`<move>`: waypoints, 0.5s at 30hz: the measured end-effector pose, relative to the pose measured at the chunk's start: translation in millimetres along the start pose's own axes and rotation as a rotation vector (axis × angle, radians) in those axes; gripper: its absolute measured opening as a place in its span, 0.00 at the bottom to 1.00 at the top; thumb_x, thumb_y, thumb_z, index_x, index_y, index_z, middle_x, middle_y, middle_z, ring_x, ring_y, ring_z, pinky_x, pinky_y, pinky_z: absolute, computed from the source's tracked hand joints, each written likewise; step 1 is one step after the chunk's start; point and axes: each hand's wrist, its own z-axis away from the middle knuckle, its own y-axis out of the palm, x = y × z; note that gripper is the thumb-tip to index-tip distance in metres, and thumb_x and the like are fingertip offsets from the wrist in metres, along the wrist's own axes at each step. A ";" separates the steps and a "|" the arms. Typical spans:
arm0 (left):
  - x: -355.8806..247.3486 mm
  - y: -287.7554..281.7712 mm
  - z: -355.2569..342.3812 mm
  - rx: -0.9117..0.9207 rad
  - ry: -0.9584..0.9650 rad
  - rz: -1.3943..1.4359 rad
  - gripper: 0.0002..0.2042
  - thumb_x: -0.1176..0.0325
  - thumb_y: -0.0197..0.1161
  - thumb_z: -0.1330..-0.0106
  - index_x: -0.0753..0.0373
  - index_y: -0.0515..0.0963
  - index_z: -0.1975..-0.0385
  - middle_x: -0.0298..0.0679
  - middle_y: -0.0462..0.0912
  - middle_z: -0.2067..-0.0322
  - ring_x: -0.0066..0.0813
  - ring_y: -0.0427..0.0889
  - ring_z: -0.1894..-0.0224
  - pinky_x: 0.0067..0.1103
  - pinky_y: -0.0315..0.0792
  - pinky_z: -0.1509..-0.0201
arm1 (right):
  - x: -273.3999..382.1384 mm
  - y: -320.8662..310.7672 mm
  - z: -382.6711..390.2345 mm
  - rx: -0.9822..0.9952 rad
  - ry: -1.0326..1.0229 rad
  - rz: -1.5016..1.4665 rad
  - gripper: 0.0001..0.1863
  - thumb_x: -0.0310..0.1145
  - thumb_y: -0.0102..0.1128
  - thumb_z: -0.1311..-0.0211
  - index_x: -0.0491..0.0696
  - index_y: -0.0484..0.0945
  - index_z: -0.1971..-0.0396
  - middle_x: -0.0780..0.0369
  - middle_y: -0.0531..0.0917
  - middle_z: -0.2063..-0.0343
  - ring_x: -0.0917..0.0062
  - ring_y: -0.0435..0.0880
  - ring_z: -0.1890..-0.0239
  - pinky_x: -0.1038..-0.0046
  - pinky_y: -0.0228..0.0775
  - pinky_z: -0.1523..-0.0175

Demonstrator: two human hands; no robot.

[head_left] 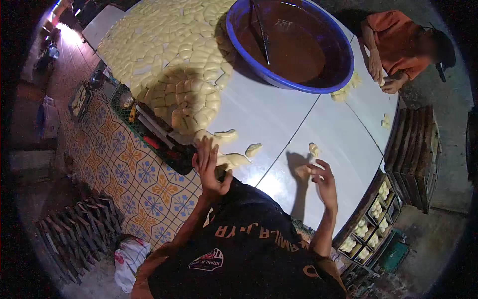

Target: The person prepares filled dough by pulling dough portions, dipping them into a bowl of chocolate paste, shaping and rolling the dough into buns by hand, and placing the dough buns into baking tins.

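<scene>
My left hand (209, 172) lies at the table's near edge with its fingers stretched out over a pale dough piece (233, 160). Beside it are another dough piece (226, 135) and a separate cut piece (253, 149). Over the white table, my right hand (324, 182) has its fingers loosely bent and apart. A small twisted dough piece (313, 150) is just beyond its fingertips, apart from them as far as I can see. Many cut dough pieces (164, 45) cover the table's far left, the nearer ones in my shadow.
A blue basin (291, 85) of brown filling, with a dark tool (261, 35) in it, stands at the far side. A co-worker in orange (398, 42) handles dough at right. Divided trays (368, 229) hold dough at lower right, near stacked boards (411, 154). Tools fill a crate (134, 117) at left.
</scene>
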 end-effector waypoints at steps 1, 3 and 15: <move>8.0 0.7 5.2 -0.125 -0.008 0.085 0.38 0.64 0.60 0.39 0.63 0.49 0.31 0.51 0.50 0.30 0.53 0.50 0.29 0.46 0.41 0.31 | 16.5 18.1 6.6 -0.254 -0.156 0.592 0.20 0.27 0.66 0.47 0.49 0.81 0.52 0.54 0.71 0.42 0.61 0.72 0.44 0.63 0.67 0.41; 11.0 19.7 9.5 -0.262 -0.018 0.182 0.36 0.70 0.59 0.39 0.65 0.50 0.32 0.52 0.49 0.30 0.52 0.54 0.30 0.39 0.47 0.30 | 21.3 37.1 -6.1 -0.205 -0.294 0.170 0.17 0.22 0.61 0.47 0.45 0.81 0.55 0.52 0.76 0.49 0.65 0.74 0.47 0.63 0.69 0.44; 18.5 43.3 31.1 -0.179 -0.696 0.973 0.12 0.68 0.63 0.36 0.66 0.69 0.62 0.33 0.74 0.74 0.19 0.73 0.72 0.17 0.70 0.71 | 116.9 110.4 -23.5 0.445 -0.236 -0.737 0.10 0.20 0.65 0.48 0.44 0.79 0.64 0.61 0.82 0.63 0.73 0.81 0.60 0.69 0.76 0.55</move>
